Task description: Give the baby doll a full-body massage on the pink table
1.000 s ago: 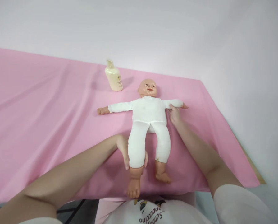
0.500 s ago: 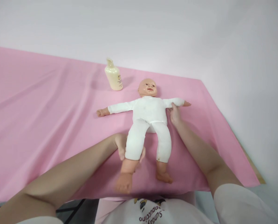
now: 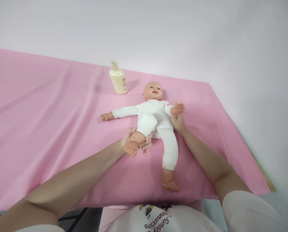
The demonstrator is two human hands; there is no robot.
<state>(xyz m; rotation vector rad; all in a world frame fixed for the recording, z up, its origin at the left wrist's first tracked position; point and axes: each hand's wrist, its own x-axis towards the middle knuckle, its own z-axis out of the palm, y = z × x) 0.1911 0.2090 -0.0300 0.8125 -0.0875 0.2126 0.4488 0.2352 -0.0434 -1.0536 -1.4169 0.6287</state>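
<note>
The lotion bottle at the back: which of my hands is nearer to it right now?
Left. The left hand grips the doll's raised leg, in front of the lotion bottle. The right hand is at the doll's far side, under its arm, further from the bottle.

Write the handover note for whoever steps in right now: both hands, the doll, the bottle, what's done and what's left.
Left hand: gripping the baby doll's lower leg, knee bent up toward the doll's belly, foot off the cloth.
Right hand: against the doll's side under its raised arm; grip hidden.
Doll: on its back on the pink sheet, other leg flat and straight.
Lotion bottle: upright beyond the doll's head, untouched.
Done: one leg bent up.
Left: other leg not bent; bottle not picked up.
</note>
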